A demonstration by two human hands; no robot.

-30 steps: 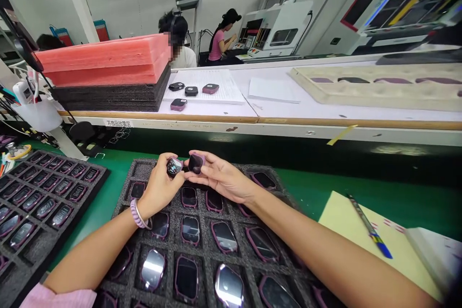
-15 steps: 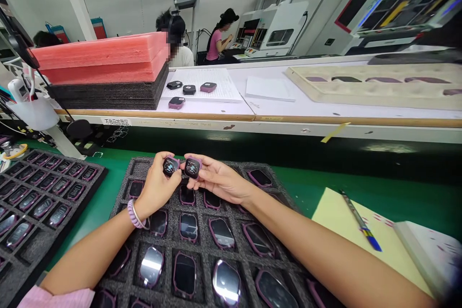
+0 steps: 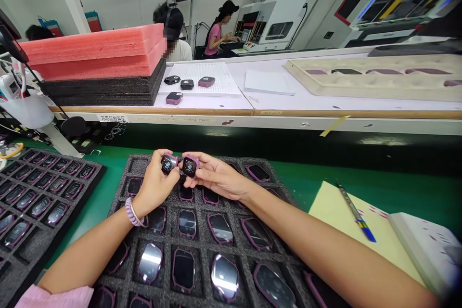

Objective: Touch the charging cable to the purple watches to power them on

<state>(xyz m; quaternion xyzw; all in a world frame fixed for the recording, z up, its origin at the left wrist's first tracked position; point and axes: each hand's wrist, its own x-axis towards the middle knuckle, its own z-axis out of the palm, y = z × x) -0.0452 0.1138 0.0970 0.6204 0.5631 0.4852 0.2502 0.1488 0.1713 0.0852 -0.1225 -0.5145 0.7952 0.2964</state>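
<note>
Two purple smartwatch cases with lit screens are held side by side above the far part of a dark foam tray (image 3: pixel 169 250). My left hand (image 3: pixel 158 180) is closed on the left smartwatch (image 3: pixel 168 163), thumb at its lower edge. In my right hand (image 3: pixel 214 175) the right smartwatch (image 3: pixel 189 166) is pinched between thumb and fingers. Both screens show a dial with a bluish figure. Below them, the tray's square pockets hold several purple watches with dark screens, such as one watch (image 3: pixel 184 269) near the front. My forearms hide some pockets.
On the left lies a second foam tray (image 3: pixel 27 250) of watches. A raised shelf (image 3: pixel 234 106) bears red foam blocks (image 3: pixel 90 50), several watch cases and a beige tray (image 3: pixel 306 84). At right are yellow paper (image 3: pixel 332 207), a pen (image 3: pixel 355 211) and a white box-like object (image 3: pixel 426 245). Co-workers sit beyond.
The camera view has shifted slightly, so everything sits a little higher and further left. Both hands keep their watches; the left watch's screen now catches a brighter reflection.
</note>
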